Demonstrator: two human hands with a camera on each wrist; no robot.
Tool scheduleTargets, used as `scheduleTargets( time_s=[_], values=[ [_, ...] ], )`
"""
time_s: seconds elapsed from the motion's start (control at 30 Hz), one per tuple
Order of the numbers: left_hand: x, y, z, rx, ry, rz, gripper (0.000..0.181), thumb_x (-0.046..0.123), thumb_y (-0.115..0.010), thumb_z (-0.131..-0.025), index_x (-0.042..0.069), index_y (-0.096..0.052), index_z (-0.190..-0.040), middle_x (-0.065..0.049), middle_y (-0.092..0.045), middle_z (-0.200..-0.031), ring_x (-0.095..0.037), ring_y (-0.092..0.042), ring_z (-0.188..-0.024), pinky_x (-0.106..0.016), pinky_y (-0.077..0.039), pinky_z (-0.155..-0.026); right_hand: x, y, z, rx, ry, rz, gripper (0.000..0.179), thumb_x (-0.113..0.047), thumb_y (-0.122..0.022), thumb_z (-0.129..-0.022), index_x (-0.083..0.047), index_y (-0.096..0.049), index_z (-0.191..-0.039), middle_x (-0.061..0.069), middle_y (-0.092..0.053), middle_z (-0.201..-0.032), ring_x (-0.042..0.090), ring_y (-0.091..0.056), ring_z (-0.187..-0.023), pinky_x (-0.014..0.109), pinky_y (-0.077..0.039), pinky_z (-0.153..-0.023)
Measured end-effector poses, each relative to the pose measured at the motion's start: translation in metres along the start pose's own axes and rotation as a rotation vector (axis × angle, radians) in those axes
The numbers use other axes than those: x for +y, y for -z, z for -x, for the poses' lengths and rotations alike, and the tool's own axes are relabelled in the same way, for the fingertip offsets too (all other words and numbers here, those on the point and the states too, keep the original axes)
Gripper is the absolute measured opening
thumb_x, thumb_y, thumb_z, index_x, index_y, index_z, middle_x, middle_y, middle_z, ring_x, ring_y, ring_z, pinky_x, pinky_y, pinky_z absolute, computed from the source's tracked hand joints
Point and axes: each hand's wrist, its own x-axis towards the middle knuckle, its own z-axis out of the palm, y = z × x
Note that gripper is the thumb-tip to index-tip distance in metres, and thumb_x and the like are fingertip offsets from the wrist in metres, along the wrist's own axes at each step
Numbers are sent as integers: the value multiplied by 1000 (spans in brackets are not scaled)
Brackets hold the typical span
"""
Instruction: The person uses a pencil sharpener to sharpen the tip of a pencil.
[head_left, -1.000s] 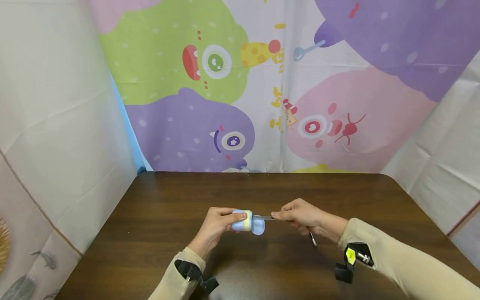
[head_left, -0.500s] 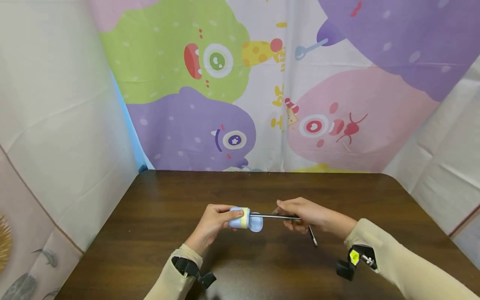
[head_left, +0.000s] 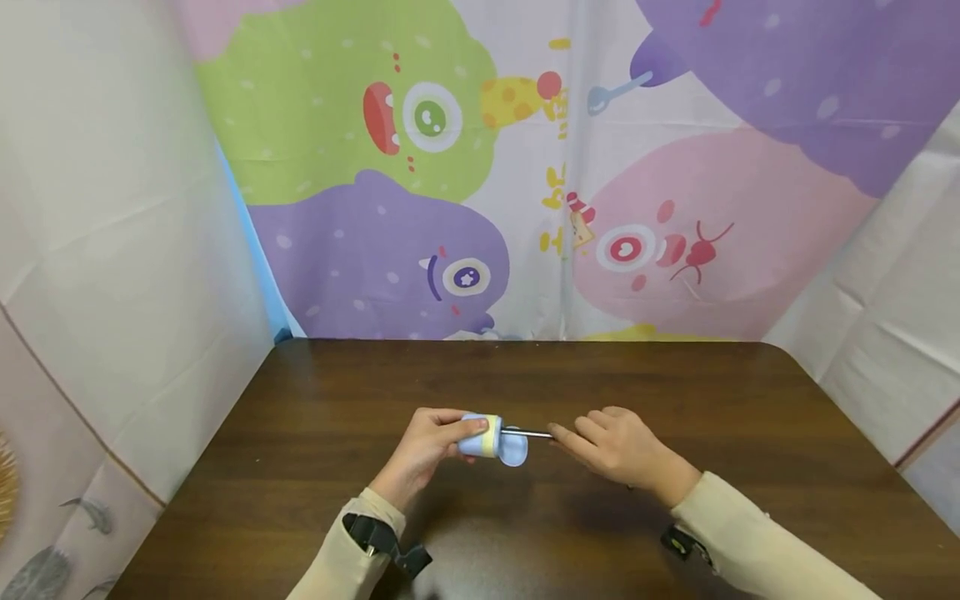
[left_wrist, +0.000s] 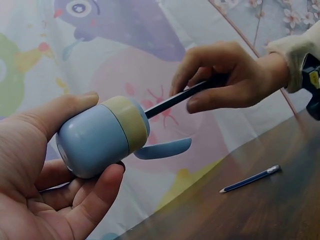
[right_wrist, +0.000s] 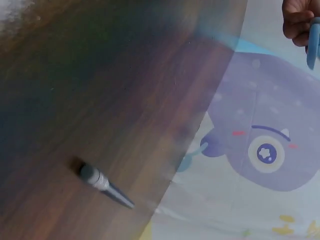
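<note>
Desk point(head_left: 225, 500): both hands above, well short of its far edge.
Left hand point(head_left: 423, 454): grips the sharpener point(head_left: 485, 441); I'd keep it rigid while twisting the pencil point(head_left: 527, 432).
Right hand point(head_left: 615, 446): pinches the pencil, rolled knuckles-up since half a second ago.
Sharpener: held sideways, flap point(head_left: 513, 452) hanging down.
Pencil: one end inside the sharpener.

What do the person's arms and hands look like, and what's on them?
The left sleeve and right sleeve are long and cream. A black left wrist mount and black right wrist mount show; the right one has a yellow patch. The left hand and right hand wear no gloves.
</note>
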Motion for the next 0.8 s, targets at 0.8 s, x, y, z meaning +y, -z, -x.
scheduleTargets(
  time_s=[0.8],
  values=[
    [-9, 1, -3, 51, 36, -2, 36, 2, -69, -88, -25, -60, -109, -9, -66, -81, -14, -63, -66, -25, -58, -56, -3, 1, -30, -550, -1309, -804, 23, -23, -78, -84, -13, -66, -66, -10, -49, -58, 8, -36, -55, 24, -29, -49]
  ],
)
